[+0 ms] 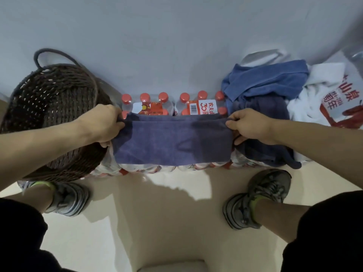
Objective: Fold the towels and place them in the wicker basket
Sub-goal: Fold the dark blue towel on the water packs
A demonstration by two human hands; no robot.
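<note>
Against the pale wall, the wicker basket (53, 114) is the biggest thing, sitting on the person's left with its mouth tipped toward them and, as far as I can see, nothing inside, so it is ready to take folded towels without a long reach. Next in size are the shrink-wrapped packs of water bottles (172, 107) lined up along the wall; their flat tops seem to serve as a makeshift counter for folding. On the right end lies the pile of waiting towels (265, 89), a lighter blue one crumpled over a darker one, beside a white printed bag (324, 99).

Across the middle of the packs lies the dark blue towel (170, 142) being worked on, stretched wide and already doubled, one long edge lying just short of the other. The left hand (104, 124) pinches its left end and the right hand (247, 124) pinches its right end, both closed on the cloth and held well apart, which keeps the fabric taut and the layers lined up. My guess is the next fold brings the two ends together before it goes into the basket.
</note>
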